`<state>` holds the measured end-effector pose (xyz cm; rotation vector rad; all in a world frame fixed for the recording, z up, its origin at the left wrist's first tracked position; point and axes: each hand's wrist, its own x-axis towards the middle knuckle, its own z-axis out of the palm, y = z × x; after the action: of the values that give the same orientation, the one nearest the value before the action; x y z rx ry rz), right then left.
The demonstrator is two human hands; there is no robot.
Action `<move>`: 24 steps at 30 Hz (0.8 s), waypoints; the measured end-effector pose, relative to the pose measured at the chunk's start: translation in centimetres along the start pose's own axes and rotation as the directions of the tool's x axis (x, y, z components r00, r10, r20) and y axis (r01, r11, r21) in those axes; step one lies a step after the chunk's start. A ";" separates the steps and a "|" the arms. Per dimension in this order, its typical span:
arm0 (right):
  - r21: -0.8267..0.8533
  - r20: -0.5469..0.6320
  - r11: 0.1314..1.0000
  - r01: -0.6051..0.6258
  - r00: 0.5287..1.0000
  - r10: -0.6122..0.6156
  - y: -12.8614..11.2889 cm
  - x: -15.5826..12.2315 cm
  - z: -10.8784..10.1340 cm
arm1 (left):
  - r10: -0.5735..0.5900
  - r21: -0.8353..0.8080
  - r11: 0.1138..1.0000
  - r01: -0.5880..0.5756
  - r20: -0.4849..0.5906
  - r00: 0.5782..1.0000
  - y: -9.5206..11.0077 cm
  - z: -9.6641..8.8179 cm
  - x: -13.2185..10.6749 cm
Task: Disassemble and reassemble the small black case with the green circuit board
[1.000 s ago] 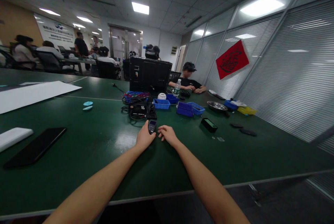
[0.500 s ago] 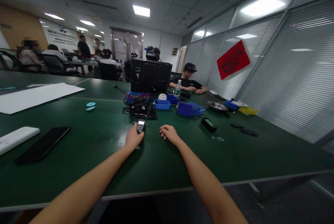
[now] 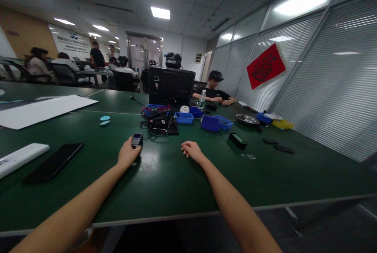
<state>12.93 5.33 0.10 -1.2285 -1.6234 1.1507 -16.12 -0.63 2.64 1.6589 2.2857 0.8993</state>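
My left hand [image 3: 127, 153] is closed around a small grey-black handheld device [image 3: 137, 140] with a little screen and keys at its upper end. The hand and device are over the left-middle of the green table [image 3: 165, 190]. My right hand [image 3: 192, 151] lies on the table with its fingers loosely curled, and I see nothing in them. Beyond the two hands sits a black box-shaped device [image 3: 158, 123] with cables around it. A shallow blue tray [image 3: 184, 118] stands to its right.
On the left lie a black slab [image 3: 54, 162], a white bar [image 3: 22, 159] and two light-blue pieces [image 3: 105, 118]. A black monitor [image 3: 171, 86] stands further back. At right are a black box with a green top [image 3: 238, 140] and a metal bowl [image 3: 247, 119]. A person [image 3: 215, 88] sits across the table.
My left hand has moved left with the handheld device, away from the cabled box. The device's screen, bright white before, now looks dark. My right hand stays in place.
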 end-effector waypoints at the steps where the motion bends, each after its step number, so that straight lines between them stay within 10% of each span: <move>1: -0.003 0.002 1.000 0.000 1.000 0.000 -0.1 0.0 0.0 | -0.012 0.009 1.000 0.012 0.000 1.000 -0.3 -0.2 0.1; 15: -0.021 0.012 0.999 0.029 1.000 -0.029 0.3 0.0 -0.2 | -0.172 0.077 0.980 0.182 -0.125 0.977 -2.9 -2.7 1.0; 24: -0.027 0.022 0.999 0.040 0.999 -0.039 0.5 0.1 -0.3 | -0.331 0.051 0.930 0.364 -0.311 0.891 -6.9 -5.1 3.7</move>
<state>13.29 5.56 -0.31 -1.1997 -1.6771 1.1246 -25.41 -0.49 3.54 1.1448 2.7586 1.0076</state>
